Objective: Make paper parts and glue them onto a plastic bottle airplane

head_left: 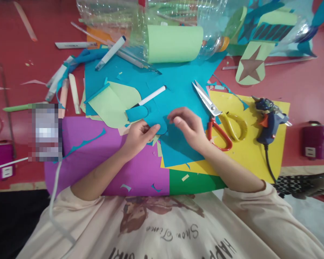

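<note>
My left hand (142, 137) pinches a blue paper cutout (158, 124) with a rounded end, thumb on top. Just right of that piece hovers my right hand (187, 126), its fingers loosely curved and apart from the thumb, holding nothing. A second blue rounded piece (137, 113) lies beyond my left hand, beside a white marker (151, 96) with a black cap. Under both hands spreads a large blue sheet (178, 153). Scissors (212, 109) with one red and one yellow handle lie spread a little, to the right of my right hand.
A glue gun (270, 126) rests on yellow paper (248, 162) at right. Clear plastic bottles lie at the back, one wrapped in a green paper band (175, 44). Green paper (116, 102), several markers and scraps are at left, near a pixelated device (45, 133) with a cable.
</note>
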The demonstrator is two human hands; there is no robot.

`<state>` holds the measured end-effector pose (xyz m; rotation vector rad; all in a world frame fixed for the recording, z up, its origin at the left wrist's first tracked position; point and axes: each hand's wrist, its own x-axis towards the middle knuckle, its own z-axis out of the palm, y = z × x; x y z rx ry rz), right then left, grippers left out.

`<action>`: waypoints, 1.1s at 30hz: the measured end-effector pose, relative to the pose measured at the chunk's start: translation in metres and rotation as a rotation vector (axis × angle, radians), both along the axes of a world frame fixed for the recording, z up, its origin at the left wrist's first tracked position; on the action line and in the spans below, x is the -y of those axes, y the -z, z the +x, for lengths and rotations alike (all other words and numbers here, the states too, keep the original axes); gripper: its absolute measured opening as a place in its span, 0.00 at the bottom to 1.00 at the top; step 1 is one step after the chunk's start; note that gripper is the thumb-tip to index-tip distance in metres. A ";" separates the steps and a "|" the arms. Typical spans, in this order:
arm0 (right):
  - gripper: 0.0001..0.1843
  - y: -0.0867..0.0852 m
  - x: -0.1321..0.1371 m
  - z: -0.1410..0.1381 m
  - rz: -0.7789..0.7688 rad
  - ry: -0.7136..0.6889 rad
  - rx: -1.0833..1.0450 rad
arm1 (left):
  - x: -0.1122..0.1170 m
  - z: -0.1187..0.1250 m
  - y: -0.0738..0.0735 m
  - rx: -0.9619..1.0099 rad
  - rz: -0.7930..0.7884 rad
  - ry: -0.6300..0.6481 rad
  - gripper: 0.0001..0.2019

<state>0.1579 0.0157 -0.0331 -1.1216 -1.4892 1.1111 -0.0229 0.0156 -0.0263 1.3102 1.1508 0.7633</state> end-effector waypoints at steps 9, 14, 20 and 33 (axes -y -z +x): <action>0.17 0.008 -0.001 -0.001 -0.253 0.012 -0.101 | -0.014 -0.020 -0.007 -0.315 0.432 -0.061 0.07; 0.10 0.011 -0.010 0.006 -0.218 0.073 -0.062 | -0.042 -0.052 0.000 -0.753 0.724 -0.121 0.06; 0.06 0.012 -0.011 0.010 -0.046 0.145 0.183 | -0.044 -0.055 0.005 -0.946 0.654 -0.050 0.07; 0.11 0.011 -0.006 0.012 0.226 0.236 0.336 | -0.041 -0.051 -0.009 -0.679 0.474 -0.024 0.07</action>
